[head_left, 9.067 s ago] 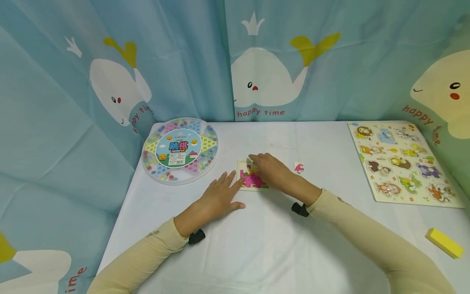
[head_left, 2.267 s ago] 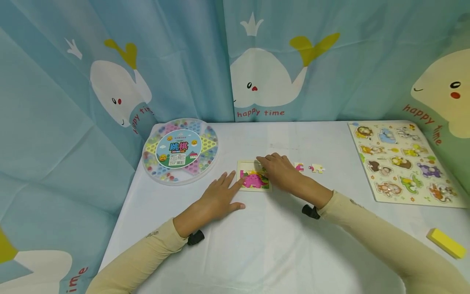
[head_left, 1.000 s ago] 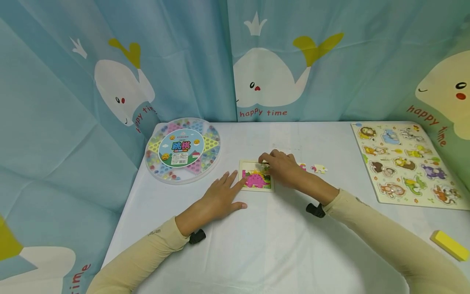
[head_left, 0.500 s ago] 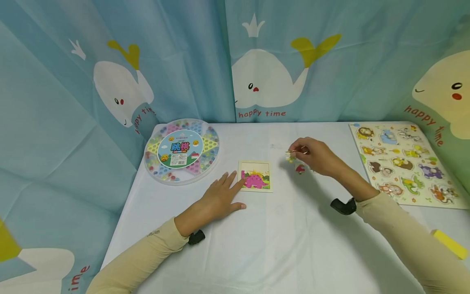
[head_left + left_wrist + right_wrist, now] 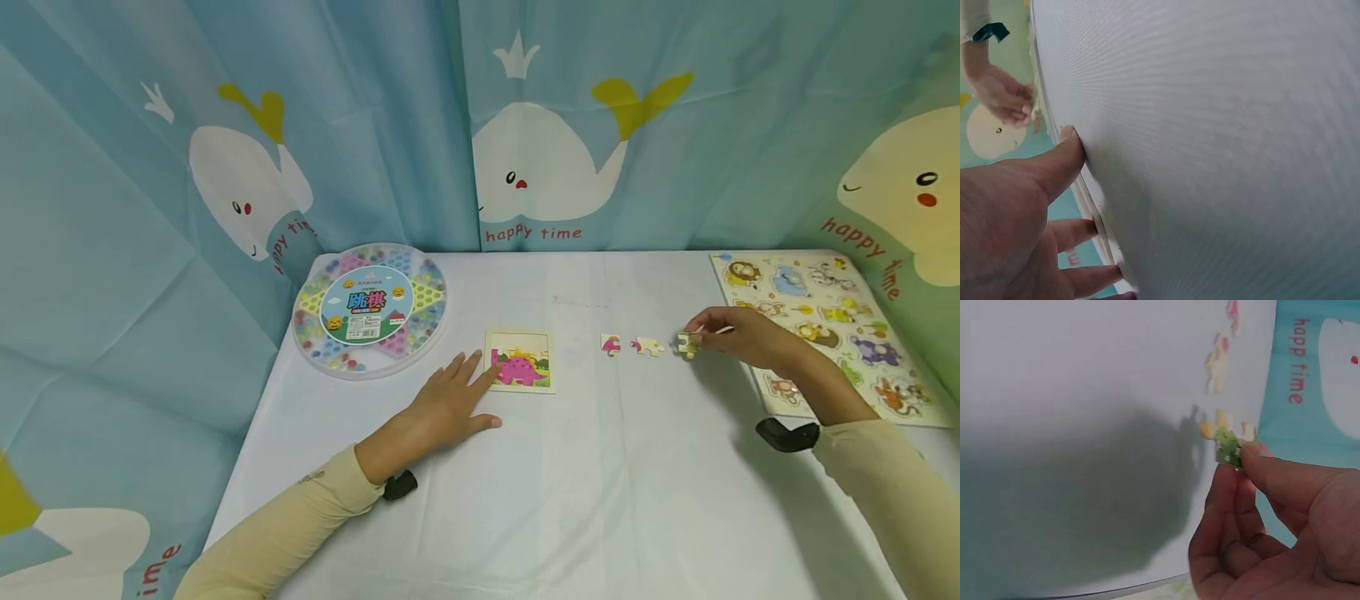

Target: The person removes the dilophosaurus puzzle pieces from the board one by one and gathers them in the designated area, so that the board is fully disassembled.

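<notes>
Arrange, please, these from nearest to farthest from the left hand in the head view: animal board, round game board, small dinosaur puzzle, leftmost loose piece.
From the left hand:
1. Small dinosaur puzzle, partly under this hand.
2. Round game board, forward and to the left.
3. Leftmost loose piece, right of the puzzle.
4. Animal board, far right.

Left arm (image 5: 288,529) and right arm (image 5: 888,492) extended, hands apart.
I have the left hand (image 5: 441,404) palm down, fingers spread; the right hand (image 5: 757,337) pinches, thumb to forefinger, remaining fingers curled.

head: high, forward, down | wrists: close, sideways | head, right wrist: shared puzzle pieces (image 5: 643,345)
</notes>
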The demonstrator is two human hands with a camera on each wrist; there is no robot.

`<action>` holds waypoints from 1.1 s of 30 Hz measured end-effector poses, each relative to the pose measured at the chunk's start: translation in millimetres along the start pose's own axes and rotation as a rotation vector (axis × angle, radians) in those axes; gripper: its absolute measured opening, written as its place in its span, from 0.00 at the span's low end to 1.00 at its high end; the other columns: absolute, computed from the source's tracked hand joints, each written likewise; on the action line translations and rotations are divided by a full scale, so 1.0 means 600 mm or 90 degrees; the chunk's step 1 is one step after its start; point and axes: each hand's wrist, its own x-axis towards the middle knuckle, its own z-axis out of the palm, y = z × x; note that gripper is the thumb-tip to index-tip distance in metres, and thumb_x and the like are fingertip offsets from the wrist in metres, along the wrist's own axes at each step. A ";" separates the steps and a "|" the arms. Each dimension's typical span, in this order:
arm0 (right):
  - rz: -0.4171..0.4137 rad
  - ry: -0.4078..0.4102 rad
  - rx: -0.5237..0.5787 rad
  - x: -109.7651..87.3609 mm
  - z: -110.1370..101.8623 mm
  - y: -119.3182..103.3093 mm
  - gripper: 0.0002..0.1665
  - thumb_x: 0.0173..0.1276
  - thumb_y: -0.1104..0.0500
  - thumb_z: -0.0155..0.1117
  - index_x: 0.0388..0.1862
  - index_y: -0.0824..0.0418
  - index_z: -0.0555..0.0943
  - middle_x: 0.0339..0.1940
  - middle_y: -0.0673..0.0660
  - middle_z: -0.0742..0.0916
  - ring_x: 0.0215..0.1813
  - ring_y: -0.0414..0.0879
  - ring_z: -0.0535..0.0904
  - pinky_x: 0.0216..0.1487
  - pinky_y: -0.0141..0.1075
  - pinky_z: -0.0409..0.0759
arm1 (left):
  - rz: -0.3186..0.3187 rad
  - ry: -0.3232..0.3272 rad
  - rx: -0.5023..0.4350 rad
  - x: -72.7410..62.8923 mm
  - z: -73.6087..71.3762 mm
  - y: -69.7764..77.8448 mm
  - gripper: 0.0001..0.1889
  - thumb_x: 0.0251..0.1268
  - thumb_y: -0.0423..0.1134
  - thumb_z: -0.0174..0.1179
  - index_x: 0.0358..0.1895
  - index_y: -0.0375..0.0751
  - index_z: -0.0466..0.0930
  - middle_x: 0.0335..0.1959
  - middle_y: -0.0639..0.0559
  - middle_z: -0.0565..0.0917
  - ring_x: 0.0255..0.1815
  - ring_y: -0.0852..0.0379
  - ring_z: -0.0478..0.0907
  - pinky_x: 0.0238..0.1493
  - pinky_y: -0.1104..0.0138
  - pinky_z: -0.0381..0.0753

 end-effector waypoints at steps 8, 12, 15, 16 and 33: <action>0.003 0.011 -0.052 0.004 0.014 0.017 0.13 0.83 0.59 0.59 0.54 0.69 0.82 0.45 0.63 0.87 0.44 0.48 0.80 0.39 0.37 0.76 | -0.007 -0.005 -0.006 -0.001 -0.001 0.001 0.44 0.77 0.63 0.58 0.87 0.51 0.52 0.87 0.38 0.50 0.87 0.34 0.48 0.81 0.40 0.56; 0.002 0.027 -0.086 0.005 0.021 0.016 0.11 0.82 0.60 0.61 0.51 0.68 0.82 0.42 0.62 0.87 0.41 0.47 0.79 0.39 0.40 0.76 | -0.006 -0.004 -0.007 -0.002 -0.002 0.002 0.44 0.77 0.63 0.58 0.87 0.51 0.53 0.87 0.38 0.51 0.87 0.34 0.48 0.81 0.39 0.57; 0.006 0.036 -0.101 0.007 0.027 0.019 0.09 0.80 0.61 0.62 0.48 0.68 0.82 0.41 0.62 0.88 0.40 0.48 0.80 0.38 0.41 0.76 | -0.002 -0.003 -0.003 -0.002 -0.001 0.002 0.44 0.77 0.64 0.57 0.87 0.51 0.53 0.87 0.38 0.51 0.87 0.33 0.48 0.81 0.39 0.57; 0.006 0.039 -0.103 0.007 0.030 0.020 0.08 0.80 0.62 0.62 0.48 0.68 0.81 0.41 0.62 0.88 0.40 0.49 0.80 0.38 0.41 0.76 | -0.001 -0.003 -0.002 -0.001 -0.001 0.002 0.44 0.77 0.64 0.57 0.87 0.51 0.53 0.87 0.38 0.51 0.87 0.33 0.48 0.81 0.40 0.57; -0.113 0.136 -0.103 0.039 0.108 -0.113 0.19 0.73 0.67 0.67 0.59 0.74 0.78 0.51 0.76 0.81 0.51 0.68 0.81 0.50 0.61 0.80 | -0.003 -0.005 0.004 0.001 0.003 0.000 0.44 0.77 0.64 0.57 0.87 0.52 0.52 0.88 0.39 0.50 0.87 0.35 0.48 0.82 0.41 0.56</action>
